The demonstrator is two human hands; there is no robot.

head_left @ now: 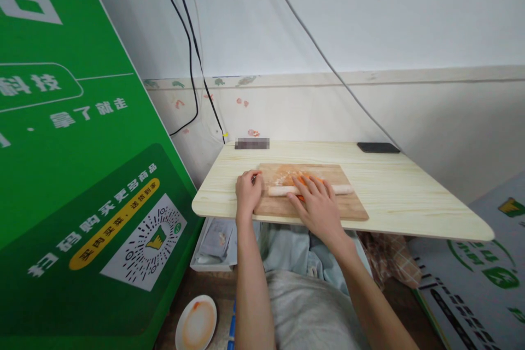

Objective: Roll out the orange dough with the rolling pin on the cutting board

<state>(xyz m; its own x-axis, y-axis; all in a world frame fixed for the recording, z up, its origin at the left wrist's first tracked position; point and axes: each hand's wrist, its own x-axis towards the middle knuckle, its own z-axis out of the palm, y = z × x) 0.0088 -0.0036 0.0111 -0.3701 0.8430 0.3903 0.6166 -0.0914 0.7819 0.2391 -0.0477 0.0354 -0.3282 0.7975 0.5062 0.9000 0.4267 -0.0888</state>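
A pale wooden rolling pin [343, 190] lies crosswise on a wooden cutting board [340, 209]. My right hand [318, 205] lies across the pin's middle with fingers spread and the thumb nearer to me. Orange dough [302, 180] shows around the fingers and partly under the pin; the hand hides the rest of it. At the board's left edge my left hand [248, 194] is closed, fingers curled and thumb pressed in. Something small and dark shows between its fingers, too hidden to name. Orange smears and white powder mark the board's far half.
The pale table [410, 191] stands against the wall. A black phone [378, 147] lies at its back right, a blurred dark object [251, 144] at the back left. A stained plate [196, 322] sits low left, near a white drawer [211, 267]. A green sign [82, 175] flanks the left.
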